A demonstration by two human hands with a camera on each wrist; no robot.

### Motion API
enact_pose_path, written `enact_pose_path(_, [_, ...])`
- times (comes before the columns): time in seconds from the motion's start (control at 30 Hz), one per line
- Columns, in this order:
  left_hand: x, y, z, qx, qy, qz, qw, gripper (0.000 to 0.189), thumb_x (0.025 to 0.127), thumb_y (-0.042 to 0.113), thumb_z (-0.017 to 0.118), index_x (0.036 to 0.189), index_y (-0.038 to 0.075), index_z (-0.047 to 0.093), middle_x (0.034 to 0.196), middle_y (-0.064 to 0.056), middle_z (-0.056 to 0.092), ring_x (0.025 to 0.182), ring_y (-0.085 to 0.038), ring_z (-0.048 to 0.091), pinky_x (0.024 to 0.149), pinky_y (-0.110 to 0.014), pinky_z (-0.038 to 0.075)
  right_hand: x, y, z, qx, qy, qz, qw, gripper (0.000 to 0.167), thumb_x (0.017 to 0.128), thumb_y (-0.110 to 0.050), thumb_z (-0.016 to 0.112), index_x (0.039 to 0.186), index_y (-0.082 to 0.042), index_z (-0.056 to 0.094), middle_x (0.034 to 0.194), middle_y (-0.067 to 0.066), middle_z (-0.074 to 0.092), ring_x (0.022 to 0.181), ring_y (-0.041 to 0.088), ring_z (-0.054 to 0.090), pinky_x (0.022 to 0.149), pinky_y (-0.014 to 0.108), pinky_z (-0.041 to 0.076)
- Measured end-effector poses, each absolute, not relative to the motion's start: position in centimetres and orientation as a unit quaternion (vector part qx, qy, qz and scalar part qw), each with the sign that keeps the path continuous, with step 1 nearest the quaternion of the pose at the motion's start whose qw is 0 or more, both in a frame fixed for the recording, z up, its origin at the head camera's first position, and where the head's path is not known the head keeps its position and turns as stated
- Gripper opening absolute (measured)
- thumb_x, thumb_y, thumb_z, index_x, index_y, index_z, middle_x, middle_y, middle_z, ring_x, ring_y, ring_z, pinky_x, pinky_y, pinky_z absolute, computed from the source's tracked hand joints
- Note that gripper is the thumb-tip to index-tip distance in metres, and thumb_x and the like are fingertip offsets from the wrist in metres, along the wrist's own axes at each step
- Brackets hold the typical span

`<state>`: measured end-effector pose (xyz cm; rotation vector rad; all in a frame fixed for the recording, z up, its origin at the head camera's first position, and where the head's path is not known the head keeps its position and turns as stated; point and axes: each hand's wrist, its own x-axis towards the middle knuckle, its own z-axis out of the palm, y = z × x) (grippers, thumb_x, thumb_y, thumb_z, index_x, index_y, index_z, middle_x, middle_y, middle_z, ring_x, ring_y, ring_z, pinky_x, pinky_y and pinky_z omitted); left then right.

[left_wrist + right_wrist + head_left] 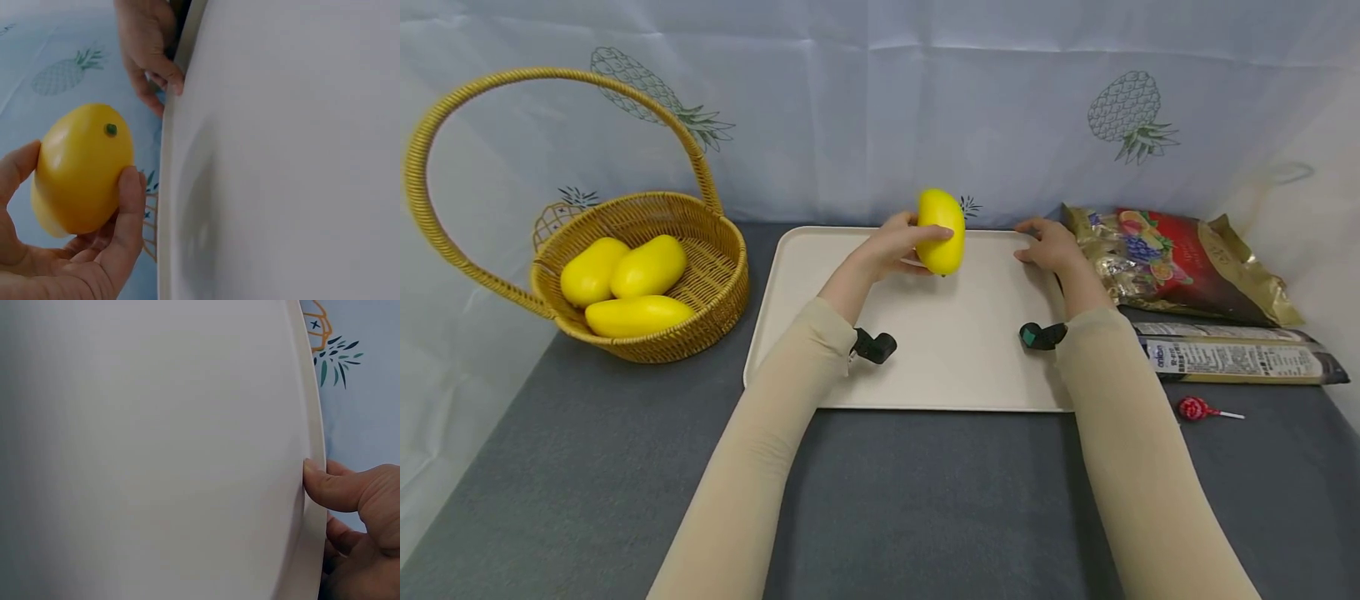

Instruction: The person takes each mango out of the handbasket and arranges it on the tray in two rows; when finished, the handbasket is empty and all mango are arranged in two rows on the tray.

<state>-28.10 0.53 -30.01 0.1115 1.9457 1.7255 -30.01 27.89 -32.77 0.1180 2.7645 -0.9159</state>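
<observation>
A yellow mango (941, 232) with a small green stem nub is gripped by my left hand (897, 247), thumb on one side and fingers on the other. It hangs over the far part of a cream rectangular tray (970, 358), and in the left wrist view its shadow falls on the tray. At the tray's far right edge my right hand (1051, 247) pinches the rim, thumb (331, 487) on the inner side and fingers curled outside, as the right wrist view shows. To the left, a wicker basket (730, 300) with a tall handle holds several yellow mangoes (647, 267).
Right of the tray lie a red and gold candy bag (1187, 267) and a long flat package (1240, 358) with a white label. A red lollipop (1195, 408) lies in front of them. A pineapple-print curtain (865, 117) hangs behind the grey table (925, 500).
</observation>
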Motion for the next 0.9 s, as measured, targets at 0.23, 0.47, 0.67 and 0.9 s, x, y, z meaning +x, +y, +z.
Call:
enact_pose_path(0.23, [-28.0, 2.1, -30.8, 0.049, 0.725, 0.633, 0.266, 0.067, 0.090, 0.029, 0.070, 0.144, 0.008, 0.037, 0.138, -0.015, 0.053, 0.116, -0.033, 0.063, 0.099, -0.044, 0.057, -29.9, 27.8, -32.7, 0.042, 0.945, -0.303, 0.112, 0.056, 0.100, -0.015, 0.056, 0.152, -0.009, 0.036, 0.159, 0.031, 0.023, 0.143, 0.050, 0.027, 0.115, 0.062, 0.033])
enact_pose_path(0.47, [-27.6, 3.3, -31.4, 0.024, 0.721, 0.641, 0.263, 0.064, 0.091, 0.024, 0.070, 0.141, 0.003, 0.036, 0.137, -0.019, 0.050, 0.110, -0.033, 0.063, 0.095, -0.045, 0.059, -30.0, 27.7, -32.7, 0.056, 0.946, -0.299, 0.109, 0.056, 0.100, -0.016, 0.057, 0.152, -0.011, 0.037, 0.159, 0.029, 0.025, 0.144, 0.049, 0.028, 0.116, 0.061, 0.033])
enact_pose_path(0.67, [-27.6, 3.9, -31.8, 0.011, 0.716, 0.647, 0.262, 0.057, 0.090, 0.019, 0.070, 0.137, 0.002, 0.044, 0.129, -0.018, 0.055, 0.101, -0.030, 0.063, 0.092, -0.047, 0.060, -30.0, 27.8, -32.8, 0.049, 0.944, -0.305, 0.113, 0.056, 0.100, -0.016, 0.056, 0.152, -0.011, 0.035, 0.160, 0.029, 0.023, 0.144, 0.049, 0.027, 0.116, 0.062, 0.032])
enact_pose_path(0.9, [-27.3, 4.1, -31.9, 0.014, 0.732, 0.634, 0.247, 0.048, 0.091, 0.020, 0.070, 0.130, 0.001, 0.051, 0.109, -0.014, 0.060, 0.090, -0.025, 0.065, 0.090, -0.046, 0.060, -30.2, 28.0, -33.1, 0.042, 0.943, -0.308, 0.115, 0.057, 0.100, -0.017, 0.056, 0.153, -0.011, 0.035, 0.161, 0.028, 0.021, 0.145, 0.049, 0.026, 0.115, 0.062, 0.033])
